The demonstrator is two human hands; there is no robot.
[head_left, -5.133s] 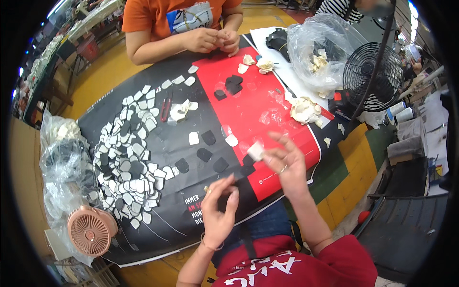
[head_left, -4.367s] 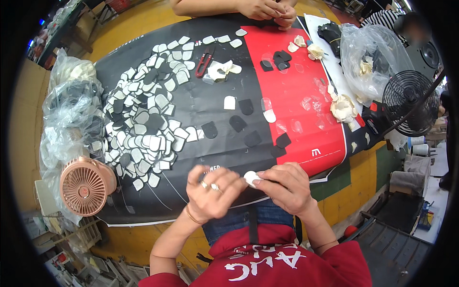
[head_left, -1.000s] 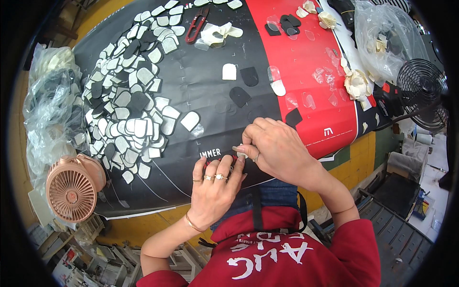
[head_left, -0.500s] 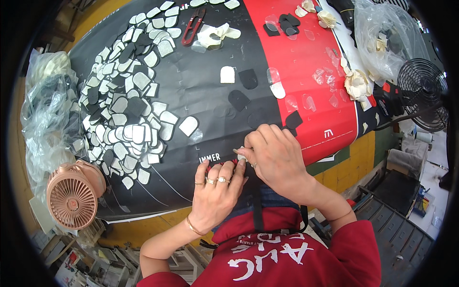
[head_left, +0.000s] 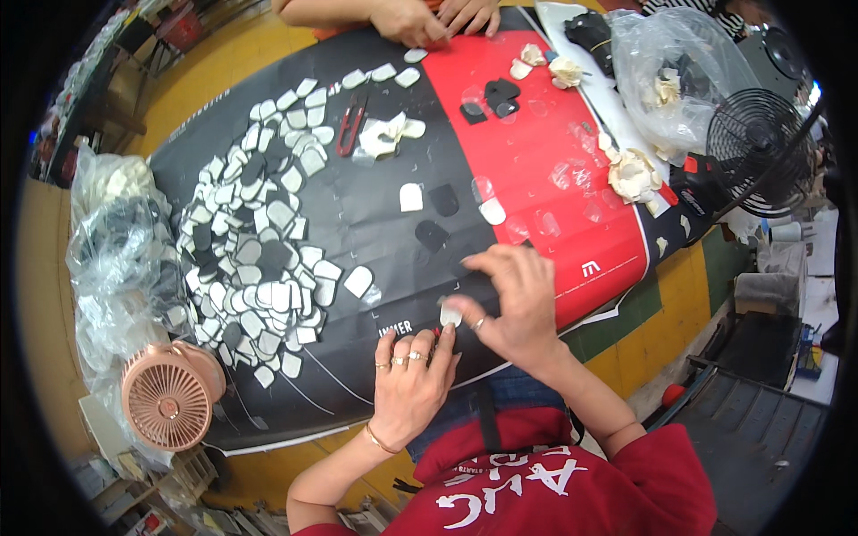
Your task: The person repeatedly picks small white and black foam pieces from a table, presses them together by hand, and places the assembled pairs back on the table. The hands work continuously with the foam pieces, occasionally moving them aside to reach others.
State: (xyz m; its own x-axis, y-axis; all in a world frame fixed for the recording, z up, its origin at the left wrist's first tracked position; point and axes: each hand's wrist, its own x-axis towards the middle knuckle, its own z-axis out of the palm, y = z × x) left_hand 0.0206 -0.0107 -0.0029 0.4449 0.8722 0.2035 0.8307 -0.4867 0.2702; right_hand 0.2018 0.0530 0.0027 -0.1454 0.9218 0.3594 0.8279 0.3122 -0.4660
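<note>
My left hand, with rings on its fingers, lies near the front edge of the black and red table cover, its fingertips at a small white pad. My right hand is curled over the same white pad, pinching it from the right. Both hands meet on this piece just above the white print on the cover. A heap of white and black pads lies to the left, beyond my left hand.
A pink handheld fan sits at the front left beside clear plastic bags. Red snips lie far left of centre. Another person's hands work at the far edge. A black fan and a bag of pieces stand right.
The view has shifted slightly. My hands stay together on the white pad near the front edge; my right hand's fingers have spread a little above it.
</note>
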